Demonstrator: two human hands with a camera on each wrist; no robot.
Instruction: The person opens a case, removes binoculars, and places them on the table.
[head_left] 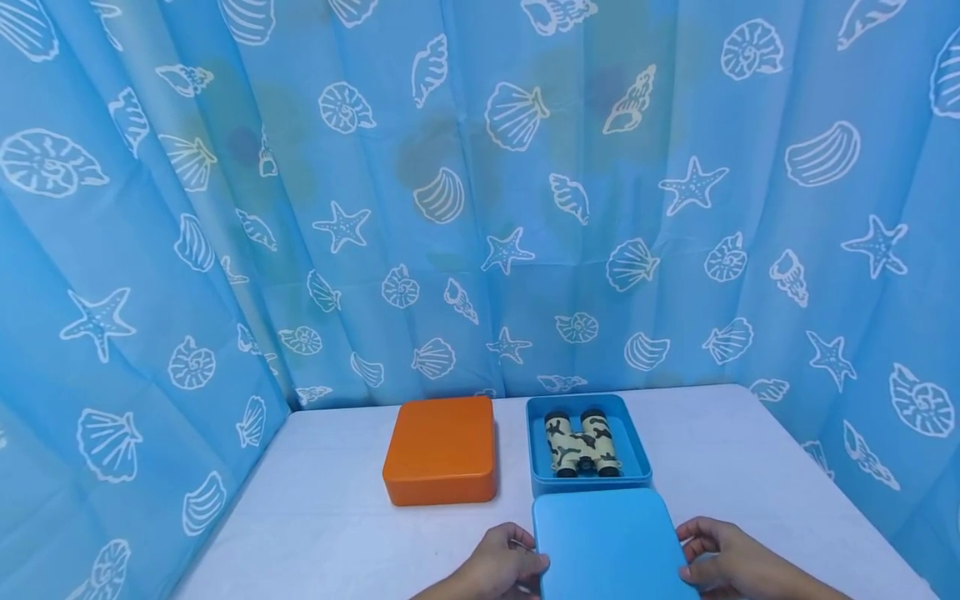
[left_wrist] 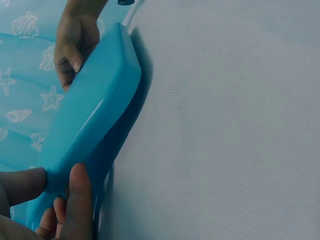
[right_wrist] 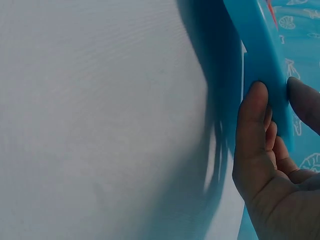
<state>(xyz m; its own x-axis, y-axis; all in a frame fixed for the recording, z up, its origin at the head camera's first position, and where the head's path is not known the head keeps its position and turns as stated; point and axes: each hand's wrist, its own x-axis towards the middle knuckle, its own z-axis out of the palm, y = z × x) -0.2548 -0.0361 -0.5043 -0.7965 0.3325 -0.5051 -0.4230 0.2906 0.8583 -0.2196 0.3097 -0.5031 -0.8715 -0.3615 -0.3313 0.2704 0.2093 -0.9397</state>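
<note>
A light blue box lid (head_left: pixel 611 546) is held level between both hands, just in front of the blue box. My left hand (head_left: pixel 508 562) pinches its left edge, thumb on top and fingers below. At the opposite edge, my right hand (head_left: pixel 731 560) grips it the same way; in the right wrist view the right hand (right_wrist: pixel 270 165) has its thumb and fingers on either side of the lid's rim (right_wrist: pixel 265 65). Inside the uncovered blue box (head_left: pixel 637 450) lie camouflage binoculars (head_left: pixel 581 442), their black ends showing.
An orange box (head_left: pixel 441 450), its top covered, stands left of the blue box on the white-covered table (head_left: pixel 300 500). Blue curtains (head_left: pixel 480 208) with white shell and starfish prints hang behind the table and along both sides.
</note>
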